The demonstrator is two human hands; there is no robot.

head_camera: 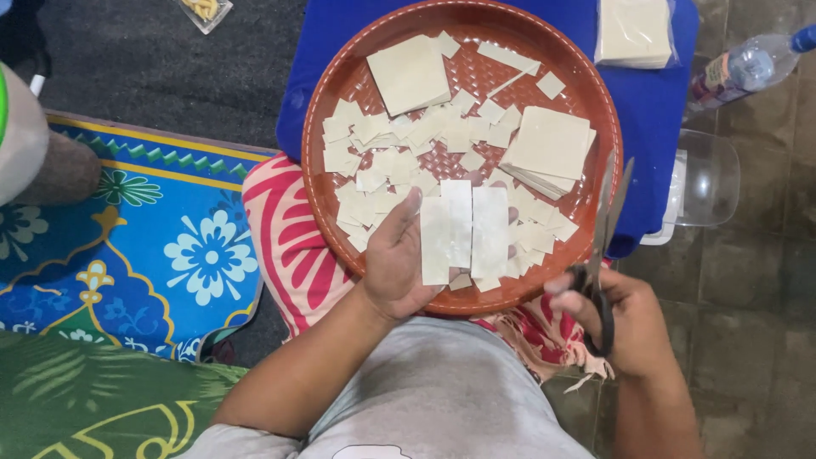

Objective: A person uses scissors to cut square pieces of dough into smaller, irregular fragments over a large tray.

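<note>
My left hand (395,259) holds up three pale dough strips (464,231) side by side, over the near part of a round reddish-brown tray (340,81). In my right hand (625,319), off the tray's right rim, are black-handled scissors (605,229) with the blades pointing up and away. The tray holds several small cut dough squares (399,153), one large square sheet (410,74) at the back left, and a stack of square sheets (551,146) on the right.
The tray rests on a blue stool (654,93) and a pink patterned cloth (285,238) on my lap. A wrapped stack of dough sheets (633,32) lies at the back right. A plastic bottle (744,68) and a clear container (705,178) sit on the tiled floor at right. A blue floral mat (161,246) lies at left.
</note>
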